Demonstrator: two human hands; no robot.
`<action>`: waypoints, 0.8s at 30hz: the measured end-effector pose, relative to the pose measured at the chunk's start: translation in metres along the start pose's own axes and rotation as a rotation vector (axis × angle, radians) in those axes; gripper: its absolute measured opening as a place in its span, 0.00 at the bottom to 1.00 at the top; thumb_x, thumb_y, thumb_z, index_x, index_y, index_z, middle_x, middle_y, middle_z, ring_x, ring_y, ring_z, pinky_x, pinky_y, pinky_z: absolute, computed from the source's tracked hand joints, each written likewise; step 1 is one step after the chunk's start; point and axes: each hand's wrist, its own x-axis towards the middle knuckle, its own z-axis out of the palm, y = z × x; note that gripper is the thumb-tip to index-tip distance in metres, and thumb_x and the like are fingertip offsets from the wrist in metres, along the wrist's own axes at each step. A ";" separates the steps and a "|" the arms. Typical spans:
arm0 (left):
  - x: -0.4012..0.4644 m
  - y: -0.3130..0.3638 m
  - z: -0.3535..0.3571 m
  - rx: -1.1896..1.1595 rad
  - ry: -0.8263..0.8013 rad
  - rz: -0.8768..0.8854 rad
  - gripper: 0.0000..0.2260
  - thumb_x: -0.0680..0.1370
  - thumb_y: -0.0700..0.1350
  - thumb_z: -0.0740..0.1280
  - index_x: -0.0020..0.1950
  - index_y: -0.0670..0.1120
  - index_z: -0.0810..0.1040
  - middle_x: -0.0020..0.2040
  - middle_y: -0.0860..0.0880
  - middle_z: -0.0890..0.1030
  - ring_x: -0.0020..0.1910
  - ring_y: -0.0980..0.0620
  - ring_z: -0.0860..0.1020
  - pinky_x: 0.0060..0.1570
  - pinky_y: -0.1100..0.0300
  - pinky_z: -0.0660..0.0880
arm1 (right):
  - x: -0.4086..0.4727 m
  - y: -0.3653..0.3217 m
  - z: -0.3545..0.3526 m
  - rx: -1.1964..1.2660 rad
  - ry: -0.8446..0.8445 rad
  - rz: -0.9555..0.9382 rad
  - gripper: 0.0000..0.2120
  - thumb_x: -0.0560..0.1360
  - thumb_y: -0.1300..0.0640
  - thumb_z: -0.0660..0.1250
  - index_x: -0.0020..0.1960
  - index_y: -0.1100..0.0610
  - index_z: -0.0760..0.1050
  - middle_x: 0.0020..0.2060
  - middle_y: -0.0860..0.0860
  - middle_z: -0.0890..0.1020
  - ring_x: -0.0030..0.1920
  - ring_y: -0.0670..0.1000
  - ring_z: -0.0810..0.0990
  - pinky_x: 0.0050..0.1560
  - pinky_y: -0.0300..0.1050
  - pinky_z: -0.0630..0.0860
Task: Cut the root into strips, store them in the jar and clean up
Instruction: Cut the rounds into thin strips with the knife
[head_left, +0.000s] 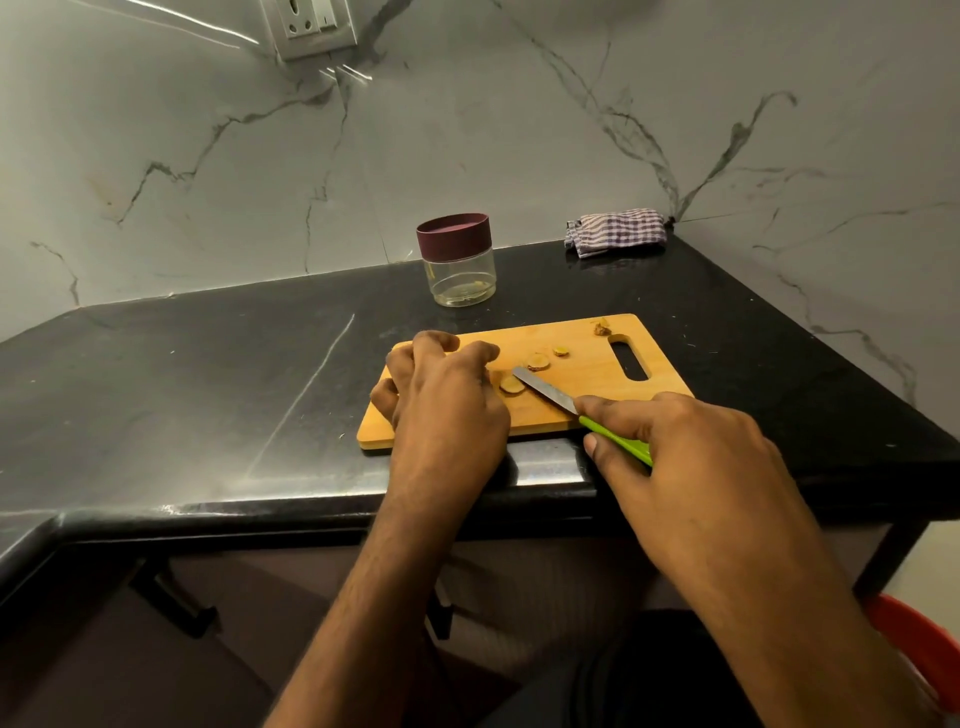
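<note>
**Slicing on black stone**

Black countertop (208, 374) carries our cutting board (587, 387). Our right hand (691, 462) grips the knife (576, 410); our left hand (441, 400) curls over the board beside root slices (511, 385). Farther back stand the lidded jar (457, 260) and a checked cloth (615, 232).

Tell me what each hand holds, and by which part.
The right hand grips the knife by its green handle, forefinger near the blade's base. The left hand is curled on the board; whether it holds the root cannot be told.
</note>
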 end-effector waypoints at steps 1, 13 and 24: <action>0.000 0.000 0.000 -0.012 0.003 0.002 0.16 0.83 0.46 0.62 0.69 0.59 0.75 0.72 0.52 0.66 0.74 0.48 0.56 0.73 0.46 0.53 | -0.001 0.000 -0.001 0.018 0.010 0.002 0.19 0.79 0.43 0.57 0.70 0.33 0.63 0.55 0.40 0.75 0.46 0.40 0.60 0.46 0.35 0.66; -0.004 -0.007 -0.004 -0.165 0.070 0.012 0.04 0.76 0.57 0.73 0.49 0.60 0.84 0.55 0.61 0.81 0.67 0.54 0.67 0.57 0.55 0.55 | -0.004 -0.003 0.007 0.183 0.076 -0.002 0.17 0.79 0.43 0.57 0.66 0.39 0.71 0.52 0.41 0.81 0.41 0.41 0.67 0.45 0.34 0.69; -0.004 -0.005 -0.005 -0.145 0.066 0.057 0.03 0.77 0.52 0.72 0.50 0.57 0.84 0.56 0.61 0.80 0.67 0.56 0.67 0.57 0.55 0.54 | -0.002 -0.008 0.008 0.149 0.052 -0.003 0.17 0.79 0.43 0.57 0.67 0.38 0.71 0.51 0.40 0.80 0.37 0.40 0.66 0.42 0.31 0.66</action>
